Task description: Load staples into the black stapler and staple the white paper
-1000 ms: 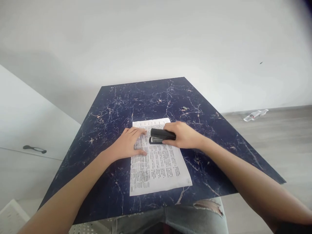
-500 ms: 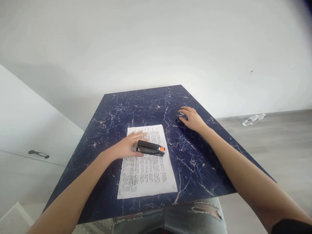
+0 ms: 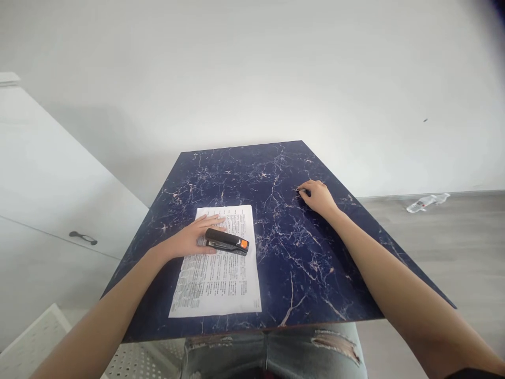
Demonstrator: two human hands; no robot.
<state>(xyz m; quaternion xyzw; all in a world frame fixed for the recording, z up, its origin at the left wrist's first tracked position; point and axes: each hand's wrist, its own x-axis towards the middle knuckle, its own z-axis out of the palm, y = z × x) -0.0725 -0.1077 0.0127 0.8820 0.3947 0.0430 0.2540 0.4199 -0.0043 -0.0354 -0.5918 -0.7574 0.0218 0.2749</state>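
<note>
My left hand (image 3: 197,236) lies flat with fingers spread over the left part of a printed sheet of paper (image 3: 232,284). A black stapler (image 3: 226,241) with an orange patch at one end rests on the sheet. Its rear end sits in the gap between my left thumb and forefinger. Farther to the right, my right hand (image 3: 317,196) is closed in a pinch low over the table. A small dark bit shows at the fingertips, too little of it to name.
The dark blue marble-patterned table (image 3: 292,242) ends in front of my legs in ripped jeans (image 3: 224,355). A white cabinet (image 3: 47,184) stands at left, above a perforated white chair or stool (image 3: 134,363). Clear plastic packaging (image 3: 428,202) lies on the floor by the wall.
My left hand, the paper and the stapler have shifted left across the table together. My right fingers have closed around a small object that lay between them. The view has also shifted slightly.
</note>
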